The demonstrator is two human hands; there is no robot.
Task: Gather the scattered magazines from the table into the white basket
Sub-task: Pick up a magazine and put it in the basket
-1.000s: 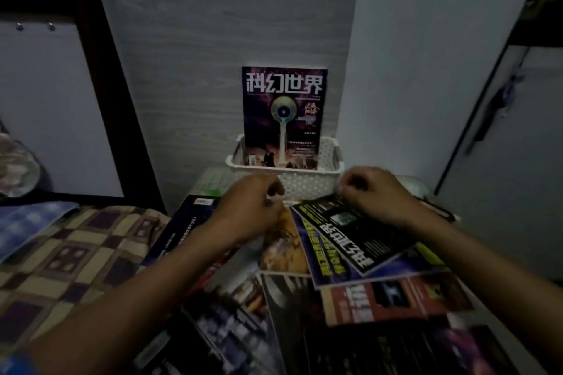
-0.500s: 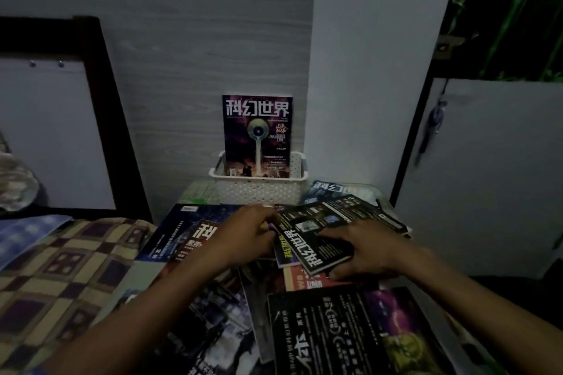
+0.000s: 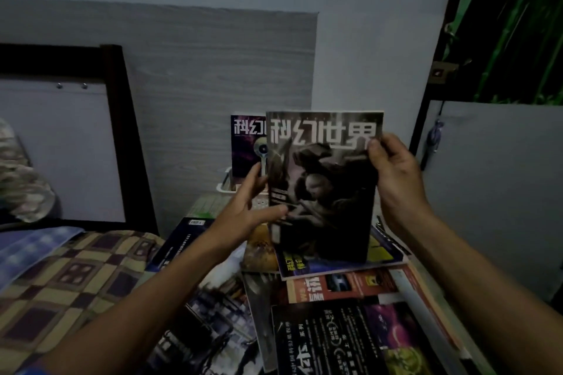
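Observation:
I hold a dark grey magazine upright in front of me, cover facing me. My right hand grips its upper right edge. My left hand holds its lower left edge with the thumb on the cover. Behind it stands the white basket, mostly hidden, with a purple magazine upright inside. Several more magazines lie scattered and overlapping on the table below.
A bed with a checkered blanket and a dark headboard post lies to the left. A grey wood-grain panel backs the basket. A white cabinet door stands to the right.
The dark magazine was lifted off the pile and turned upright, cover toward me. Both hands rose with it, in front of the basket.

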